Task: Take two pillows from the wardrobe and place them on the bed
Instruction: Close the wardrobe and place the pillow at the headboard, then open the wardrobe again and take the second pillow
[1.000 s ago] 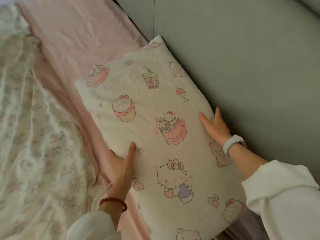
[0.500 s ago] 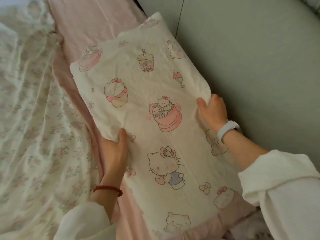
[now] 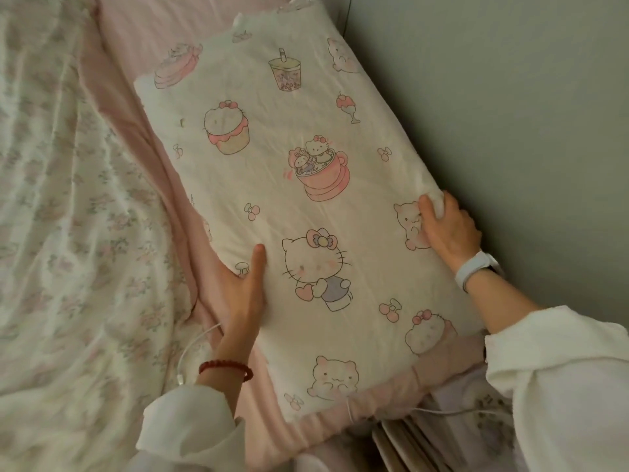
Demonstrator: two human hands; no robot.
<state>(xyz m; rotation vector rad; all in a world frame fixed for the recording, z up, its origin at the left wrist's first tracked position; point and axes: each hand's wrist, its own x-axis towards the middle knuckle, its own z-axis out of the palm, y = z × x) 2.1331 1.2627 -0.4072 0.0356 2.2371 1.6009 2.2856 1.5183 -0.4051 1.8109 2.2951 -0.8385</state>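
A cream pillow (image 3: pixel 282 199) printed with cartoon cats, cupcakes and drinks lies on the pink bed sheet (image 3: pixel 143 32), its long side against the grey wall. My left hand (image 3: pixel 243 294) grips the pillow's left edge, thumb on top and fingers underneath. My right hand (image 3: pixel 446 229) clutches a fold of the pillow's right edge next to the wall. A second pillow's corner (image 3: pixel 299 5) shows just beyond the first, at the top of the view.
A floral quilt (image 3: pixel 68 233) covers the left of the bed. The grey wall (image 3: pixel 493 114) runs along the right. A white cable (image 3: pixel 194 349) lies by my left wrist, and another cable (image 3: pixel 442 411) crosses stacked items at the bottom right.
The pillow has slid along the wall toward the top of the view. Both hands have gone from resting flat on it to gripping its edges.
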